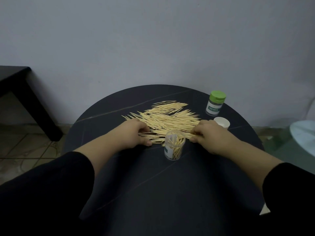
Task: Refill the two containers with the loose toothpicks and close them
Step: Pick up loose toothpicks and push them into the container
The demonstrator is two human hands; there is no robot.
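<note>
I'm pinching toothpicks [167, 120] in my left grip [136, 133] and right grip [211, 133], sticks lying crosswise between them, open container [174, 145] sitting dead centre.

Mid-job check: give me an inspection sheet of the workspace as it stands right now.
Surface: round dark table with faint pale veins, set against a wall.
Job's things: loose toothpicks piled mid-table. Open container upright and partly filled, nearest the person. Closed container with green lid on, far right. White cap beside it, probably the open one's lid.
Clutter: nothing seen.
Hands: left hand and right hand each curl fingers and thumb round the pile's near edge, either side of the open container.
Cables: thin pale lines on the floor, too dim to identify.
Surroundings: dark bench at left; pale rounded object at right.
</note>
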